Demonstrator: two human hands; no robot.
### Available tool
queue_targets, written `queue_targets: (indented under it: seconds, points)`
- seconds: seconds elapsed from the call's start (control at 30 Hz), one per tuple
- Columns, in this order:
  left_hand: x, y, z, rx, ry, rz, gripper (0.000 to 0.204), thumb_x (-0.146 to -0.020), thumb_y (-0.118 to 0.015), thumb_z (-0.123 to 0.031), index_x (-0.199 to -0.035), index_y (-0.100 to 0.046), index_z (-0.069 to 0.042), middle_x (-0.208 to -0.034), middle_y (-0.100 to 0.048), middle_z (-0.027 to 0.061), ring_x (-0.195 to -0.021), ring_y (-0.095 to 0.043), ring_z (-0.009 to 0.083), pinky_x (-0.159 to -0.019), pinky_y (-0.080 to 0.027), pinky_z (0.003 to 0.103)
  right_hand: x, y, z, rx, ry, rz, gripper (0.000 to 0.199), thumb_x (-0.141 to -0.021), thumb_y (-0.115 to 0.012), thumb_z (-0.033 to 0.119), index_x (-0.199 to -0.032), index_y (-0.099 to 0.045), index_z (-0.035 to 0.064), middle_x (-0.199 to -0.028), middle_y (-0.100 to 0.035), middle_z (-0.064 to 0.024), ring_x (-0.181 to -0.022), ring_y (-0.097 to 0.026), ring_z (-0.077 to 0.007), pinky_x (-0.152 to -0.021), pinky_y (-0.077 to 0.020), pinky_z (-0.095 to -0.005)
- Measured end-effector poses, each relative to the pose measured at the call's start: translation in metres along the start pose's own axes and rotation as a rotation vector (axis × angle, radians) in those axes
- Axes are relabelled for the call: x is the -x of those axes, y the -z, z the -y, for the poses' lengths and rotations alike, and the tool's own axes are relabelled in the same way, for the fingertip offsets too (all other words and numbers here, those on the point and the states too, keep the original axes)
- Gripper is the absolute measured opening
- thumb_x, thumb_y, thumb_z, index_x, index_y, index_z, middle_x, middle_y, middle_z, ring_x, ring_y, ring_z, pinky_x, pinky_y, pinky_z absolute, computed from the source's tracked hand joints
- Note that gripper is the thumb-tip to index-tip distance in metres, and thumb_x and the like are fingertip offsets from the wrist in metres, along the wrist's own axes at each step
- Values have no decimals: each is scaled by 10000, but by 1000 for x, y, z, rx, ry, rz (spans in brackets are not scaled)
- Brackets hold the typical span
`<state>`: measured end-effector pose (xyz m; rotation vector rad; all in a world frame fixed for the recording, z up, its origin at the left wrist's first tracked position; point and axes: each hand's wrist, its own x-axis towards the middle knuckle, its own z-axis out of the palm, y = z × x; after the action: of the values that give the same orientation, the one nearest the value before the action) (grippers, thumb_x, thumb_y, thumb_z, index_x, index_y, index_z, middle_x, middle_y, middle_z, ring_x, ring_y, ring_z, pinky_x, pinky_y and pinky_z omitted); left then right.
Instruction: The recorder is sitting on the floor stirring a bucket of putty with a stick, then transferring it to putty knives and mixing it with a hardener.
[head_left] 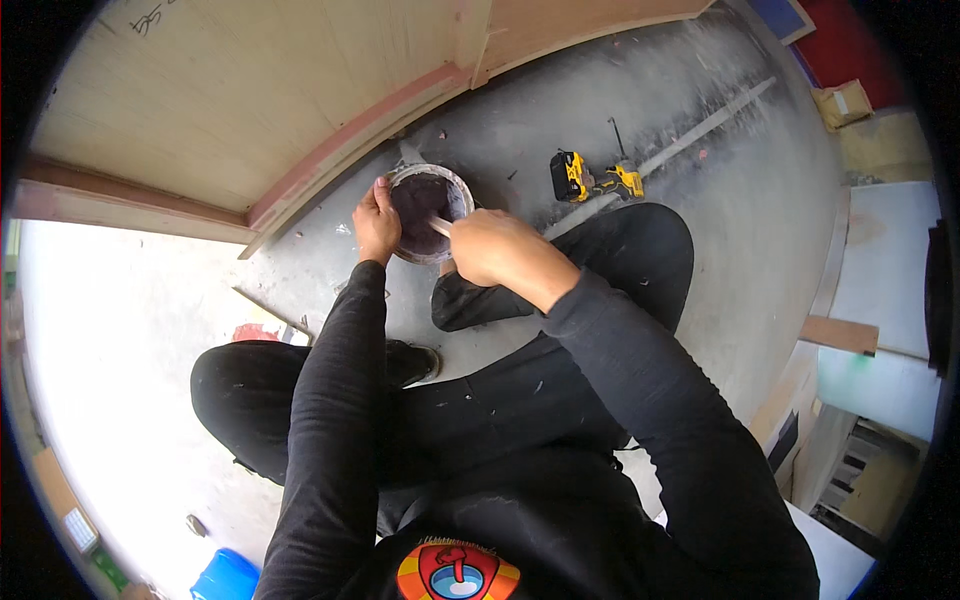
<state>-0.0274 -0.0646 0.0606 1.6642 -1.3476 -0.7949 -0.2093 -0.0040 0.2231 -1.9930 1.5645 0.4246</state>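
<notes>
Tub (464, 190) of dark paste (414, 204), left grip (377, 222) holding it, right grip (495, 250) clutching pale stick (440, 227)

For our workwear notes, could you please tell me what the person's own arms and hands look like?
The long black sleeves look creased and end near the wrists. The left hand and right hand are bare, without gloves.

- The left hand (377, 225) holds a round tub (448, 173) by its left side.
- The right hand (498, 254) grips a pale stick (439, 227), its end in dark paste (415, 200) just left of that grip.
- A yellow-and-black power tool (627, 182) lies ahead and right of the right grip.
- A wooden panel (270, 90) spreads ahead and left of the left grip.
</notes>
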Motion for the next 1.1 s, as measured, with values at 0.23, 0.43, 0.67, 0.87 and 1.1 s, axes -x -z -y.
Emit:
queue_targets:
  seconds: [0.23,0.43,0.67,0.87,1.1]
  points:
    - [2,-2,5,11,-12,-24,569,-1088,-461,-494,-1177,-735,-4,-1042,-745,261,-1045,-727,409,-887,-545,445,-1,-13,9,-147,-95,6,278,-913,-639,90,-1150,-742,-13,-1202,-717,-243,-1129,-704,-396,-944,-575,-464]
    - [6,-4,-1,-17,-16,-42,565,-1089,-456,-494,-1158,-741,-11,-1029,-743,261,-1038,-715,439,-882,-547,454,9,-2,9,-63,-118,152,319,-919,-635,101,-1205,-723,-9,-1245,-701,-248,-1169,-686,-393,-971,-565,-462]
    - [8,-6,2,25,-17,-43,550,-1093,-451,-482,-1162,-738,-18,-1049,-728,278,-1048,-705,446,-877,-544,473,-5,-6,11,-132,-89,-97,372,-923,-741,304,-1117,-746,-13,-1136,-736,-243,-1097,-712,-399,-935,-576,-470]
    - [9,-7,-2,-66,-31,-13,520,-1093,-462,-453,-1125,-743,-17,-1019,-724,280,-1024,-705,452,-867,-542,480,9,-22,11,-114,-149,74,291,-936,-614,112,-1170,-734,-12,-1199,-716,-257,-1138,-701,-387,-965,-565,-470]
    - [14,-7,-3,-25,-29,-30,485,-1095,-476,-417,-1106,-740,-10,-990,-730,268,-999,-714,439,-846,-550,452,0,-11,11,-155,-115,-98,286,-955,-620,148,-1150,-730,-30,-1145,-727,-262,-1116,-704,-405,-941,-572,-478]
